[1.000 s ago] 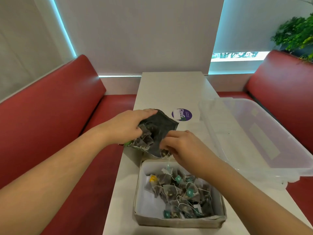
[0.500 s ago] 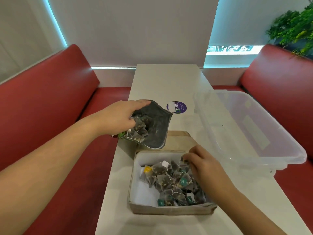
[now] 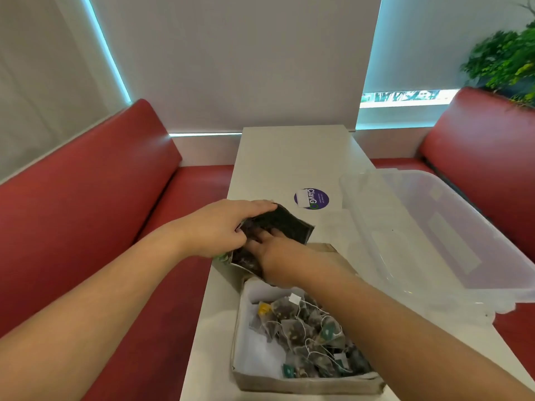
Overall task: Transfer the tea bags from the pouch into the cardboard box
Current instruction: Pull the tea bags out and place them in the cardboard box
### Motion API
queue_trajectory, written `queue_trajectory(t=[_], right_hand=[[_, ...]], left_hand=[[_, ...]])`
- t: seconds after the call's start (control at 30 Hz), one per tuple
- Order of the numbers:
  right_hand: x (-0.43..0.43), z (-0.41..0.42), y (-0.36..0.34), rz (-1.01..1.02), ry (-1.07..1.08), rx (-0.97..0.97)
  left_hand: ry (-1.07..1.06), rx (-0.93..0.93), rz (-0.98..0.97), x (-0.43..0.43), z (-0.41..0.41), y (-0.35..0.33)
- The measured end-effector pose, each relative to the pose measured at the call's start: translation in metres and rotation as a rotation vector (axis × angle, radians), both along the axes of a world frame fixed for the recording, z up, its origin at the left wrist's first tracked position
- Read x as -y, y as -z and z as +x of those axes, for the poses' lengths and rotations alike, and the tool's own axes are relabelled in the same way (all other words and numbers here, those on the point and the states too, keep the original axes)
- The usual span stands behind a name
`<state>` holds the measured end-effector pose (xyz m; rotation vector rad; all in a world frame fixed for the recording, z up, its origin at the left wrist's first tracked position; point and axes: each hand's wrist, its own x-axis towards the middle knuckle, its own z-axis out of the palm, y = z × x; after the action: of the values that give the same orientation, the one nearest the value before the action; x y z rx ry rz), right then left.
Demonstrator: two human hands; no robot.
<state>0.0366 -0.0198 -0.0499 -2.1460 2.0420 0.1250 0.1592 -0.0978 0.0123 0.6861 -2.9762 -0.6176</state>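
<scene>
Head view: the left hand [image 3: 217, 230] grips the dark pouch [image 3: 285, 224] by its left edge, fingers curled over the top and thumb underneath. It holds the pouch tilted just above the white table [image 3: 289, 157], so the opening faces the person.

The right hand [image 3: 278, 256] reaches into that opening. Its fingers [image 3: 262, 237] lie fairly straight against the dark lining, but the tips are lost inside. I cannot tell whether they are pinching a tea bag or only feeling for one. The two hands are close together, almost touching at the pouch's mouth.

The cardboard box [image 3: 304, 386] sits on the table just on the person's side of the pouch, its far rim under the right wrist. A heap of tea bags [image 3: 307, 334] with strings and small tags already fills its right half, while white lining shows bare on the left.

The pouch's long axis runs from near-left to far-right. The box lies straight back toward the person from the mouth, so the right hand is the nearer one. It probably needs only a short pull back and down to drop a bag.

A clear plastic tub [image 3: 434, 241] stands to the right, and a round purple sticker [image 3: 311, 199] lies beyond the pouch.
</scene>
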Motion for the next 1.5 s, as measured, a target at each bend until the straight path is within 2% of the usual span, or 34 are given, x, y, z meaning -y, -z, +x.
queue_trajectory(t=[0.03,0.1,0.23,0.33,0.37,0.5,0.53,0.6,0.67,0.87,0.97,1.1,1.23,1.4,1.5], right_hand=[[0.018,0.003,0.005,0.111,-0.006,-0.037],[0.044,0.008,0.02,0.203,-0.012,-0.014],[0.067,0.017,0.051,0.245,0.13,0.164],[0.071,0.019,0.065,0.127,0.273,0.445],[0.071,0.019,0.066,0.089,0.309,0.475],[0.074,0.017,0.072,0.046,0.303,0.424],[0.075,0.015,0.071,0.018,0.273,0.36],[0.071,0.013,0.061,-0.023,0.224,0.278],[0.058,0.008,0.038,-0.014,0.211,0.282],[-0.007,-0.008,-0.007,-0.369,0.07,0.307],[-0.043,-0.024,-0.016,-0.547,0.079,0.442],[-0.085,-0.038,-0.013,-0.635,0.163,0.609],[-0.115,-0.04,-0.002,-0.613,0.201,0.692],[-0.121,-0.026,0.035,-0.416,0.219,0.775],[-0.107,-0.006,0.063,-0.349,0.147,0.697]], left_hand=[[0.012,0.008,0.012,0.0,0.001,-0.001],[0.023,0.013,0.026,0.001,0.004,-0.002],[0.008,0.0,0.035,0.006,0.013,-0.002],[-0.02,-0.026,-0.007,0.011,0.018,-0.001],[-0.026,-0.029,-0.023,0.012,0.019,-0.001],[-0.028,-0.007,-0.09,0.014,0.019,-0.002],[-0.027,-0.003,-0.102,0.014,0.018,-0.002],[-0.033,-0.001,-0.108,0.013,0.016,-0.002],[-0.041,-0.011,-0.109,0.014,0.016,-0.002],[-0.061,-0.048,-0.101,0.014,0.012,-0.002],[-0.088,-0.059,-0.137,0.01,0.008,0.0],[-0.116,-0.044,-0.175,0.006,0.002,0.006],[-0.145,-0.044,-0.168,0.007,-0.001,0.009],[-0.148,-0.067,-0.169,0.008,-0.002,0.008],[-0.157,-0.062,-0.153,0.006,-0.001,0.008]])
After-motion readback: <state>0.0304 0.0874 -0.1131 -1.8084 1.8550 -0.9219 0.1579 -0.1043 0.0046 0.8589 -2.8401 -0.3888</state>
